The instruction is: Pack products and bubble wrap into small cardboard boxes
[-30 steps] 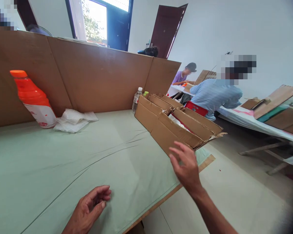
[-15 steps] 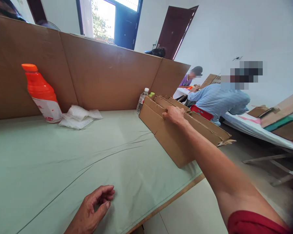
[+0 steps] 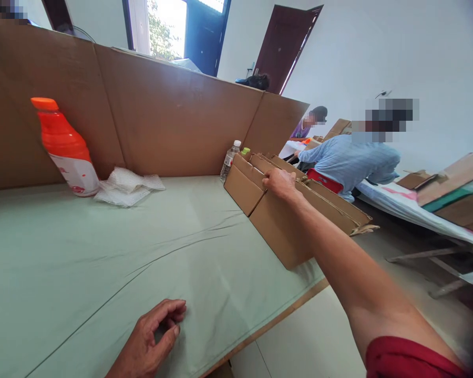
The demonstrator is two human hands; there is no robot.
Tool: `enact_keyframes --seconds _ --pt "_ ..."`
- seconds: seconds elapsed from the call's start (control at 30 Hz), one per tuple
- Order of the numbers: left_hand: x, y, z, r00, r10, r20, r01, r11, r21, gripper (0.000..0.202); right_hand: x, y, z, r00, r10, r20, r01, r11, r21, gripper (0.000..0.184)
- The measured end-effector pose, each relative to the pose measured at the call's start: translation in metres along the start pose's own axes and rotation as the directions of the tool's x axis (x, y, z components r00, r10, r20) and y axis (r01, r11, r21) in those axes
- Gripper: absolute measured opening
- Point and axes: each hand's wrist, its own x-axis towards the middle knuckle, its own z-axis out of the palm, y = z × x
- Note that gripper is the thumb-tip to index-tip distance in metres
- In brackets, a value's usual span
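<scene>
My right hand (image 3: 279,184) reaches far out to an open cardboard box (image 3: 276,226) at the right edge of the table; its fingers curl over the box's top flap and disappear inside. What the fingers touch there is hidden. My left hand (image 3: 152,338) rests on the pale green table cover (image 3: 102,262) near the front edge, fingers loosely curled, thumb near the forefinger, nothing in it. A second, smaller cardboard box (image 3: 242,184) stands just behind the first.
An orange bottle (image 3: 65,147) leans on the cardboard wall (image 3: 161,126) at back left, bubble wrap (image 3: 126,186) beside it. A clear water bottle (image 3: 229,160) stands behind the boxes. Two people sit at other tables to the right.
My right hand rose from below the box's corner and went forward onto its top flap, where it stays. My left hand has hardly moved. The view shifted slightly.
</scene>
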Motion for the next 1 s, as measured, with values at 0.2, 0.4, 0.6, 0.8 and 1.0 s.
enact_keyframes --seconds 0.2,0.4,0.6,0.8,1.0 --pt "0.009 0.024 -0.004 0.997 0.005 0.076 -0.007 1.0 0.022 0.037 -0.061 -0.003 0.009 0.87 -0.283 -0.405 0.341 0.937 0.077 0.03" --pt "0.018 0.041 -0.004 0.995 -0.098 0.017 0.099 0.989 -0.111 0.044 -0.14 -0.068 0.105 0.515 -0.648 -0.561 0.84 0.512 0.18 0.024" --pt "0.005 0.048 -0.035 0.997 -0.003 -0.072 0.001 1.0 -0.019 0.041 -0.186 -0.21 0.149 0.483 -0.78 -0.397 0.862 0.345 0.372 0.036" --pt "-0.023 0.066 -0.177 0.861 0.248 -0.444 0.035 0.843 0.537 0.039 -0.198 -0.299 0.146 0.429 -0.807 -0.406 0.876 0.263 0.404 0.039" --pt "-0.077 0.129 -0.349 0.456 0.577 -0.678 0.686 0.258 0.681 0.05 -0.193 -0.305 0.156 0.4 -0.781 -0.479 0.899 0.232 0.372 0.04"
